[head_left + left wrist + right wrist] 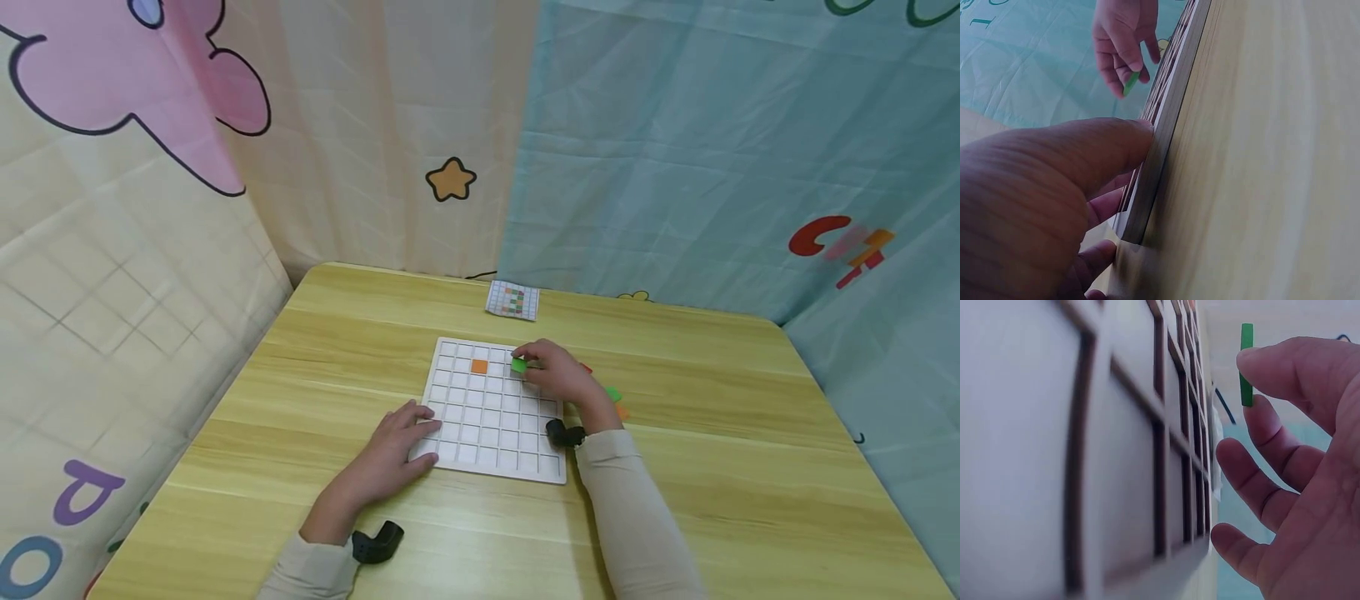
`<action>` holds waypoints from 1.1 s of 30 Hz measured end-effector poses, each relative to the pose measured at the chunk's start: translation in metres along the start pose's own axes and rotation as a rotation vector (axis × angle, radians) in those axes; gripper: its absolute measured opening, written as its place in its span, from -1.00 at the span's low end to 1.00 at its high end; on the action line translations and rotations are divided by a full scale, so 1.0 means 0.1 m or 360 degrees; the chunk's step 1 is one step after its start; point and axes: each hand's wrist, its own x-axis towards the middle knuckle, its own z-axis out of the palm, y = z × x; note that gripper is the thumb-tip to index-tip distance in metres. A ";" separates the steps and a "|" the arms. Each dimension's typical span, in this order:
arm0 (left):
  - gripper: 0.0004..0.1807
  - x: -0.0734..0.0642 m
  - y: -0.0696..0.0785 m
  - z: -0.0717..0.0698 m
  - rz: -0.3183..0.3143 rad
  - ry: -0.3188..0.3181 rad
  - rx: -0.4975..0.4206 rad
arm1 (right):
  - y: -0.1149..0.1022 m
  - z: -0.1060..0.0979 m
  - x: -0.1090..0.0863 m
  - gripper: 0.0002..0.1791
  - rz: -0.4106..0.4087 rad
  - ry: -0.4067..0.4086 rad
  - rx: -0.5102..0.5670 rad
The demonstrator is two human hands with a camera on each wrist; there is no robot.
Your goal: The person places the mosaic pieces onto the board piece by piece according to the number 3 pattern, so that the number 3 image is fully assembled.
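Observation:
A thin green square tile (pixel 1246 365) is pinched between the thumb and a finger of my right hand (pixel 558 373). In the head view that hand holds it just over the upper right part of a white grid board (pixel 480 457). One orange tile (pixel 479 367) sits in a cell near the board's far side, left of the green one. My left hand (pixel 392 446) rests at the board's left edge, its thumb and fingers spread along the rim. In the left wrist view, the left thumb (pixel 1116 147) lies against the board's side.
Beyond the board lies a small card (pixel 513 301) printed with a coloured grid pattern. Right of the right wrist, loose tiles show partly behind the arm: a green tile (pixel 614 393), an orange tile (pixel 622 411) and a red one. Fabric curtains (pixel 637 167) hang behind the wooden table (pixel 750 467).

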 end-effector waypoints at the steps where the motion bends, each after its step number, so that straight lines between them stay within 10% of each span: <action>1: -0.53 0.00 0.00 0.00 0.0004 0.0003 0.0001 | -0.02 0.01 0.02 -0.65 -0.0008 -0.0002 -0.0014; 33: -0.52 0.01 0.02 -0.02 -0.0084 -0.0040 0.0001 | -0.22 0.27 0.36 -0.59 0.0048 -0.0108 -0.0273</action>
